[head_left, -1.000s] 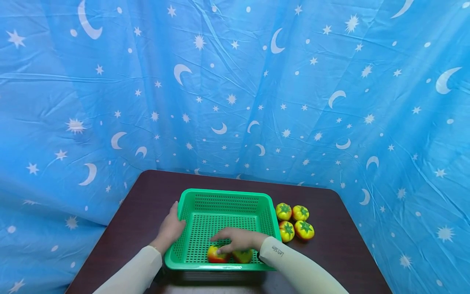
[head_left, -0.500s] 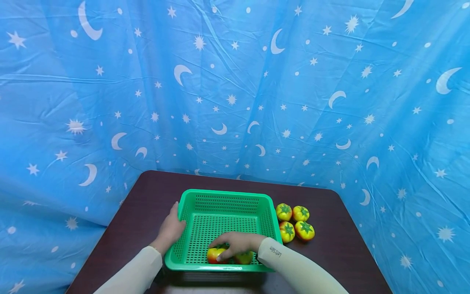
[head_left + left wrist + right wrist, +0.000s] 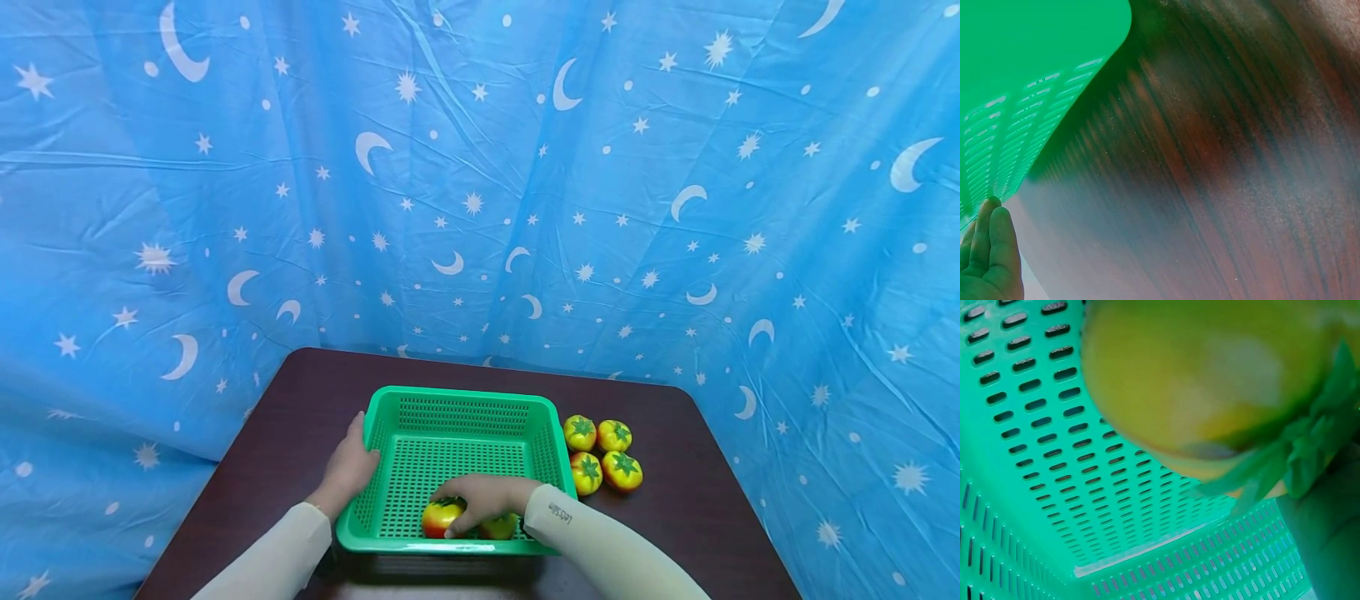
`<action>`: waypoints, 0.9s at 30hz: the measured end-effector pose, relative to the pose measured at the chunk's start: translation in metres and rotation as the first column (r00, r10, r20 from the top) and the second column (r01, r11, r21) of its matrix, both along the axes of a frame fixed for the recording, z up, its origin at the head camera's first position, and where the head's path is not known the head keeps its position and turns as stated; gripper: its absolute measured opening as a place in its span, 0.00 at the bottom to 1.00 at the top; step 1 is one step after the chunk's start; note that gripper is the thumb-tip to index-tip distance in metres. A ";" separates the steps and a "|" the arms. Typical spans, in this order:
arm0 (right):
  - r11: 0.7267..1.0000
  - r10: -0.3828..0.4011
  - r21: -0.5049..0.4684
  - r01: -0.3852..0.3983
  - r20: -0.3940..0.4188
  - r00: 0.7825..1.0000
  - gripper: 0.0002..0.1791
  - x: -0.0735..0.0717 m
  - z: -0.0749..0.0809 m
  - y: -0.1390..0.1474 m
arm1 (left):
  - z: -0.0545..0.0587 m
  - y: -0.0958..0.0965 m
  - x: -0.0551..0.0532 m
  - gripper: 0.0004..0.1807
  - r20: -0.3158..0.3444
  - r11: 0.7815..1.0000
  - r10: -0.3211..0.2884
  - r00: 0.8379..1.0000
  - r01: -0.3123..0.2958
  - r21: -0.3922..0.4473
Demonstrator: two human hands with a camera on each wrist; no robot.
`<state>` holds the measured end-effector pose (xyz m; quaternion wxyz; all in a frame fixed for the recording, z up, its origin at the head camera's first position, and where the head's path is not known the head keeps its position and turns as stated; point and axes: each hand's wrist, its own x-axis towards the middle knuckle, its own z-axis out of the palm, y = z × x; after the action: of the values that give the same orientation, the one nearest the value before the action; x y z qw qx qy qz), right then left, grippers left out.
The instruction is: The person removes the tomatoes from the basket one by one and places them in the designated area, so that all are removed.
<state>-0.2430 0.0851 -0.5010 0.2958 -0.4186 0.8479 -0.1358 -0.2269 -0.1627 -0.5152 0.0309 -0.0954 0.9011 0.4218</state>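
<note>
A green plastic basket point(image 3: 450, 546) with slotted walls sits on the table. My left hand point(image 3: 351, 462) holds its left side, the thumb over the rim; in the left wrist view, the fingers point(image 3: 1002, 240) lie along the outer wall. Inside the basket, near the front wall, my right hand point(image 3: 491, 497) grips a yellow-red tomato point(image 3: 437, 518), thumb at the front and fingers over the top. A second tomato point(image 3: 498, 527) lies partly hidden under that hand. Close up in the right wrist view is a yellow tomato point(image 3: 1197, 381) with green leaves.
Several more tomatoes point(image 3: 621, 472) are grouped on the dark wooden table point(image 3: 690, 500), just outside the basket's right wall. Blue curtains point(image 3: 480, 208) with moons and stars hang behind the table and at both sides.
My right hand has lowered slightly and its thumb and fingers have closed round the front-left tomato, which has shifted a little. The left hand and the basket stay in place.
</note>
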 end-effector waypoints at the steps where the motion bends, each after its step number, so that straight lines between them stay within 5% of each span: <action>1: 1.000 -0.005 0.003 0.005 0.002 1.000 0.29 0.000 0.000 0.000 | 0.000 0.000 0.000 0.42 0.000 1.000 0.000 1.000 0.000 -0.001; 27: 0.995 -0.086 -0.057 0.084 -0.021 0.996 0.31 -0.006 0.008 0.014 | -0.002 -0.001 -0.001 0.41 0.010 1.000 0.000 1.000 0.000 0.001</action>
<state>-0.2494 0.0996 -0.4932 0.2682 -0.3917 0.8641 -0.1671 -0.2280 -0.1633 -0.5168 0.0354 -0.0977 0.9007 0.4218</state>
